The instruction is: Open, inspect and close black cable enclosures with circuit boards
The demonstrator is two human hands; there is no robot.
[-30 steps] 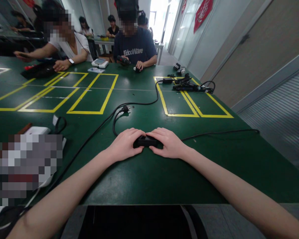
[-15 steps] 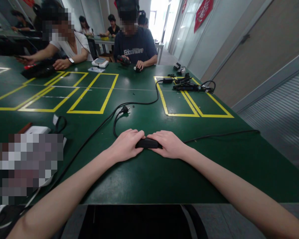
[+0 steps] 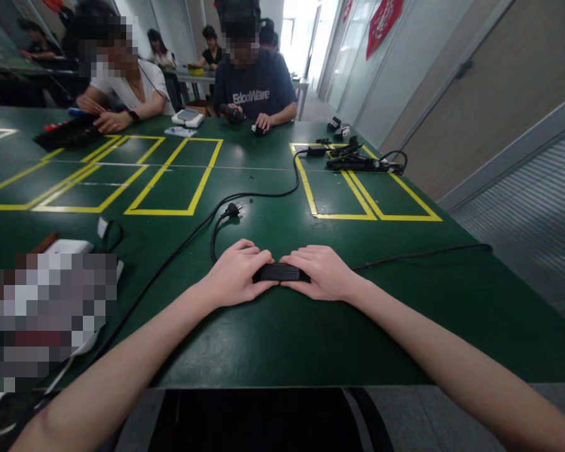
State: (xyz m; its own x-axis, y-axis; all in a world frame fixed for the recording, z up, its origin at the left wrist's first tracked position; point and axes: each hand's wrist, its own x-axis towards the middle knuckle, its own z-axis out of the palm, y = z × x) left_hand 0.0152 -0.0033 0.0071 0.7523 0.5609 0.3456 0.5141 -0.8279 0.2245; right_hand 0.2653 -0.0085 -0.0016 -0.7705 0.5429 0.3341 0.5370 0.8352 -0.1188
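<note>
Between my two hands, low over the green table (image 3: 273, 339), is a black power adapter (image 3: 280, 272) lying crosswise. My left hand (image 3: 240, 273) is closed round its left end, thumb and fingers on opposite sides. Its right end is gripped the same way by my right hand (image 3: 317, 273). A short black cord curves up from behind the left hand to a plug (image 3: 232, 211) whose metal pins point right. From the right hand a thin black cable (image 3: 414, 254) runs off toward the table's right edge. Both ends of the adapter are hidden by my fingers.
A long black cable (image 3: 258, 194) crosses the table to a small black box (image 3: 316, 151) near a heap of black cables (image 3: 358, 163). Yellow tape rectangles (image 3: 191, 204) mark the surface. A blurred-out object lies at left. Across the table, one person (image 3: 258, 81) holds a power drill (image 3: 233, 113).
My hands have shifted very slightly, and the adapter has turned a little, showing more of a ridged face. Across the table at left, a person's hand has drawn in toward the black tray.
</note>
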